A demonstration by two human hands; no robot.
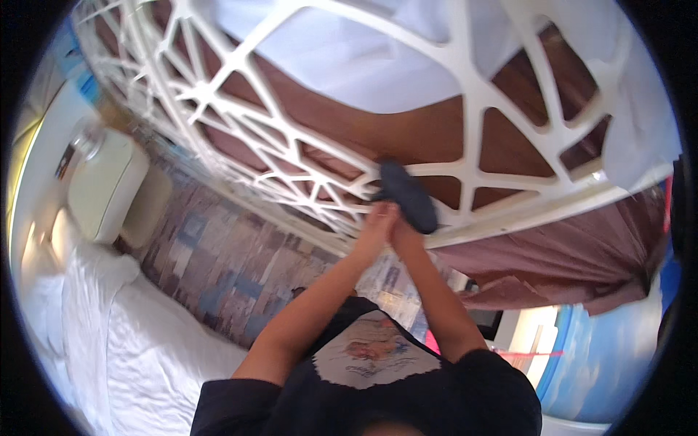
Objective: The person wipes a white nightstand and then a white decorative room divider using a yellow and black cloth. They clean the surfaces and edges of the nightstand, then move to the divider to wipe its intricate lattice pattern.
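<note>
A dark-grey, rounded-oblong object [411, 200], material unclear, slants far-left to near-right beyond the nearer right hand [405, 238] — left hand [376, 222] pressed beside that one, pinch impossible to tell.

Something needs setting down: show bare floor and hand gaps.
Patchwork floor shows bare between white lattice and white sheet. Larger lattice gaps right of the dark object may fit a hand, brown cloth behind. Crowded: around both hands, and dense lattice leftward.

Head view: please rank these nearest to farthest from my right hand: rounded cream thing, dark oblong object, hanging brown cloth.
From the right hand:
1. Dark oblong object: right at it, just above.
2. Hanging brown cloth: to the right.
3. Rounded cream thing: far left.
</note>
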